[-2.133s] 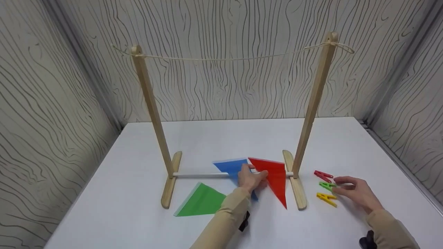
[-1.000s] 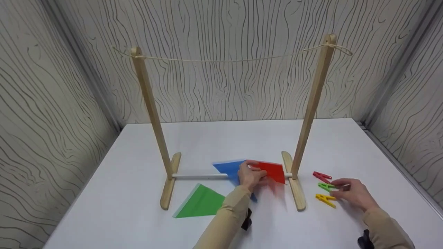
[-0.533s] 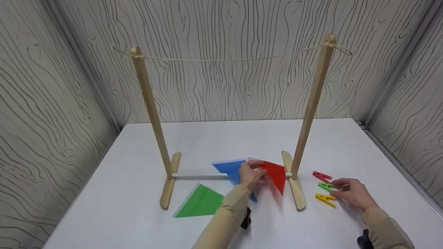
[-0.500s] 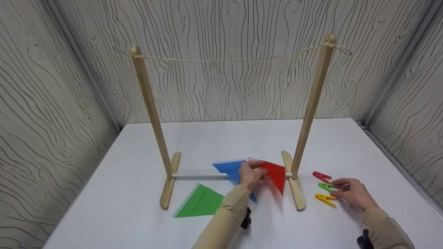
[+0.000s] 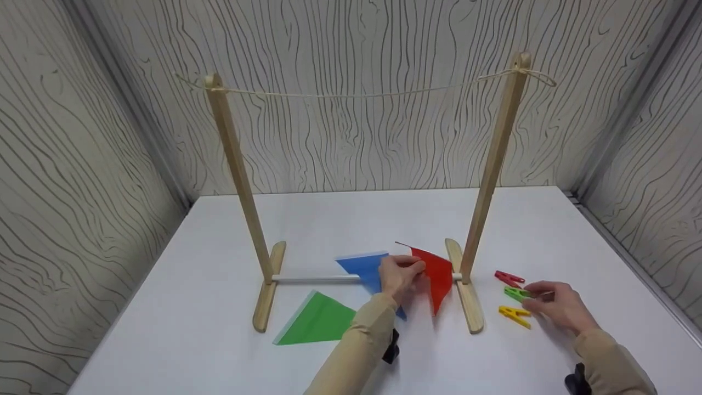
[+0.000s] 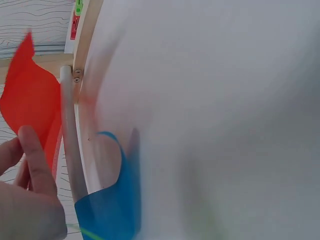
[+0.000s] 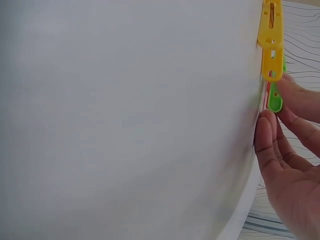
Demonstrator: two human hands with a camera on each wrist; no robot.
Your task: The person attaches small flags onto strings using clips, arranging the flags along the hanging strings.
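Note:
My left hand [image 5: 396,278] pinches a red triangular pennant [image 5: 437,269] between thumb and fingers; the pennant is lifted and bent, its tip hanging down. Under that hand lies a blue pennant [image 5: 356,264], partly covered, over the white crossbar [image 5: 318,279]. In the left wrist view the blue pennant [image 6: 107,212] curls up at its end. A green pennant [image 5: 318,321] lies flat, partly behind the left sleeve. My right hand [image 5: 562,307] has thumb and fingertips at the handle end of a green clothespin [image 5: 514,294], between a red clothespin [image 5: 509,277] and a yellow clothespin [image 5: 514,316].
Two upright wooden posts, the left post [image 5: 237,164] and the right post [image 5: 496,170], stand on wooden feet on the white table [image 5: 219,230]. A string [image 5: 329,96] sags between their tops. Patterned panels surround the table at the back and sides.
The red pennant went from lying flat to being pinched, lifted and bent by my left hand. My right hand stays by the clothespins; the green one shifted slightly.

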